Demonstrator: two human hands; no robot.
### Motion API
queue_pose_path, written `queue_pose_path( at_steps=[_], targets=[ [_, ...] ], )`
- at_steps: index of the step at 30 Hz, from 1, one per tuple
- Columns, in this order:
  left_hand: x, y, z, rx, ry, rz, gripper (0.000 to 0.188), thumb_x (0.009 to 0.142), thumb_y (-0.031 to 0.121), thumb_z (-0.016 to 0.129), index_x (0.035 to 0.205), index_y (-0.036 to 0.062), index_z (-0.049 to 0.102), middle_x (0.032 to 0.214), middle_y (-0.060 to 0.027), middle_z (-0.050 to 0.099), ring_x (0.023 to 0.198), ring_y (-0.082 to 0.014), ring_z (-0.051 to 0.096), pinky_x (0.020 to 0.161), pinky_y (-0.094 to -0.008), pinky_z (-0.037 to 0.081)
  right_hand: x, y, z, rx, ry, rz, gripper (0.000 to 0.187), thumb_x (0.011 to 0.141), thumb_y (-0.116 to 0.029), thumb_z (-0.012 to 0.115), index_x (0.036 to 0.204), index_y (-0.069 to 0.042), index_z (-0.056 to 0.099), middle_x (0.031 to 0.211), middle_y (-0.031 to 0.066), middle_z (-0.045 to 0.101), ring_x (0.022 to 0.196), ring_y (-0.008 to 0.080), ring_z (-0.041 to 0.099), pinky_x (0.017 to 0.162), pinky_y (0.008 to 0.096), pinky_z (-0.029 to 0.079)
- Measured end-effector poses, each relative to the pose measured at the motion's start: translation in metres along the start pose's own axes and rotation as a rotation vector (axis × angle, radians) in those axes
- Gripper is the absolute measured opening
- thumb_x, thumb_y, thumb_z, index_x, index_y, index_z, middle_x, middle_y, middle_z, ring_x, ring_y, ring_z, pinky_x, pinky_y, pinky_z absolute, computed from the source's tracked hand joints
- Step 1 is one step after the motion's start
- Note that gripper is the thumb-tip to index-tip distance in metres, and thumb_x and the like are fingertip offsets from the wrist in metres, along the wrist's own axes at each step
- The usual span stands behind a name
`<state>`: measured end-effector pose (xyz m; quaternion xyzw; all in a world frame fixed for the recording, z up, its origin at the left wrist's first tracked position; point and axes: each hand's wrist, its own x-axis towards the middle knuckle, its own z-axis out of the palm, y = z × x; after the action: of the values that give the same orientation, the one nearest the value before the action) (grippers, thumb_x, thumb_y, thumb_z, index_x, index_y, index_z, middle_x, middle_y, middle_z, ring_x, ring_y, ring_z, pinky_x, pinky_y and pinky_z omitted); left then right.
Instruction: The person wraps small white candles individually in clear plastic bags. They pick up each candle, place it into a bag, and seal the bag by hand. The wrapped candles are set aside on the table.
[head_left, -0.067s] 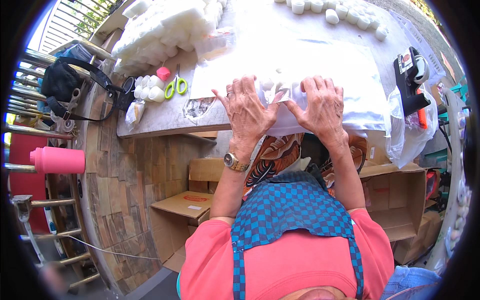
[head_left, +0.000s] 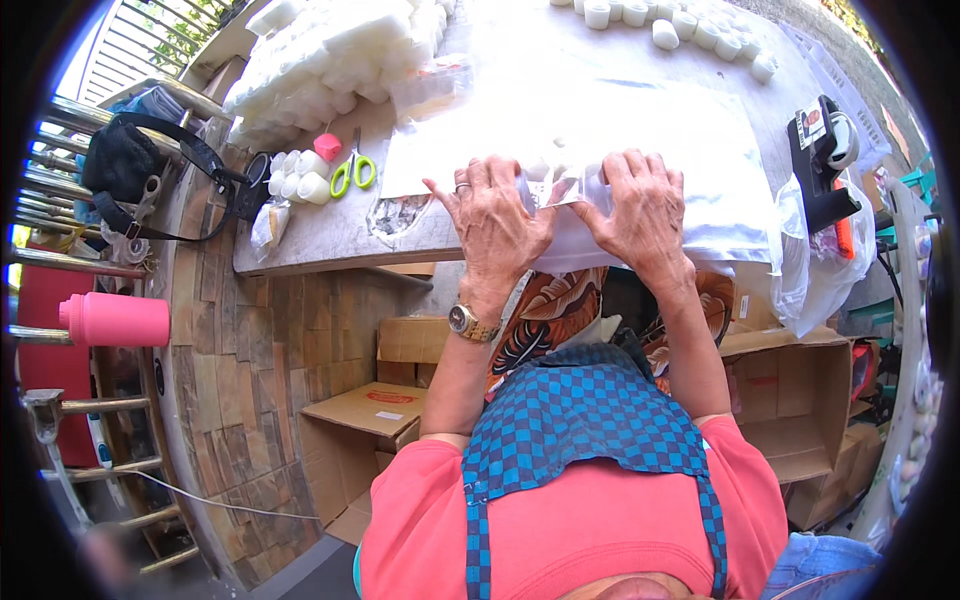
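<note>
My left hand (head_left: pixel 497 225), with a ring and a wristwatch, curls its fingers over the left side of a clear plastic-wrapped pack of small white candles (head_left: pixel 540 172). On the pack's other side, my right hand (head_left: pixel 643 215) has its fingers bent over it. Both thumbs point inward and press the loose clear film (head_left: pixel 566 189) between the hands. Glare and my fingers hide much of the pack. Beneath it lies a shiny clear plastic sheet (head_left: pixel 715 165), reaching the table's near edge.
Stacked packs of white candles (head_left: pixel 335 60) rise at the far left; loose white candles (head_left: pixel 665 35) line the far right. Green-handled scissors (head_left: pixel 353 176) and a small candle pack (head_left: pixel 298 178) lie left. A black tape dispenser (head_left: pixel 826 165) stands right. Cardboard boxes (head_left: pixel 790 400) sit below the table.
Both hands stay at the pack. My fingertips have shifted very slightly, and the film between them has moved a little.
</note>
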<state>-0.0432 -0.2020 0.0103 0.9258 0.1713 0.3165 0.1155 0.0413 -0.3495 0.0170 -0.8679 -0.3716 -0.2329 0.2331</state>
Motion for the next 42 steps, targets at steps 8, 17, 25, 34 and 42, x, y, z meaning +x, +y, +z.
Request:
queue_pose_path(
  at_steps=[8,17,25,34,42],
  targets=[
    [0.001,-0.001,0.014,-0.191,0.046,0.122,0.026,0.095,0.021,0.058,0.077,0.0029,0.059,0.082,-0.0135,0.060,0.092,-0.0352,0.059,0.111,-0.0708,0.011,0.001,0.004,0.023,0.164,0.116,-0.096,0.015,0.085,-0.012,0.062,0.074,-0.004,0.055,0.073,0.0119,0.057,0.076,0.0300,0.056,0.074,0.0403,0.040],
    [0.023,0.021,-0.016,-0.316,0.015,0.097,0.031,0.090,0.025,0.062,0.068,0.0033,0.064,0.063,-0.0098,0.061,0.067,-0.0285,0.061,0.111,-0.0719,0.009,0.028,0.005,-0.017,0.420,0.081,0.045,0.033,0.087,-0.017,0.065,0.062,0.001,0.053,0.059,0.0177,0.052,0.053,0.0271,0.053,0.054,0.0414,0.042],
    [0.029,0.042,-0.076,-0.850,-0.209,0.059,0.031,0.084,0.030,0.070,0.082,0.0010,0.058,0.083,-0.0086,0.061,0.075,-0.0168,0.054,0.084,-0.0328,0.043,0.092,0.035,-0.072,0.520,-0.256,-0.051,0.038,0.091,-0.029,0.068,0.063,-0.006,0.061,0.054,0.0041,0.053,0.050,0.0106,0.044,0.046,0.0307,0.036],
    [0.027,0.017,0.001,-1.162,-0.352,0.204,0.054,0.076,0.024,0.082,0.108,0.0070,0.042,0.132,-0.0200,0.045,0.135,-0.0309,0.038,0.114,-0.0567,0.029,0.074,0.043,-0.074,0.852,-0.157,0.183,0.037,0.099,-0.038,0.056,0.095,-0.002,0.067,0.086,0.0078,0.065,0.080,0.0145,0.062,0.074,0.0284,0.050],
    [0.016,0.033,0.006,-1.152,-0.093,0.223,0.054,0.068,0.020,0.084,0.109,0.0069,0.053,0.124,-0.0220,0.056,0.123,-0.0338,0.054,0.101,-0.0431,0.043,-0.020,-0.009,-0.040,0.886,0.433,0.447,0.033,0.102,-0.015,0.040,0.119,0.005,0.061,0.122,0.0175,0.060,0.116,0.0274,0.057,0.099,0.0388,0.046]
  ],
)
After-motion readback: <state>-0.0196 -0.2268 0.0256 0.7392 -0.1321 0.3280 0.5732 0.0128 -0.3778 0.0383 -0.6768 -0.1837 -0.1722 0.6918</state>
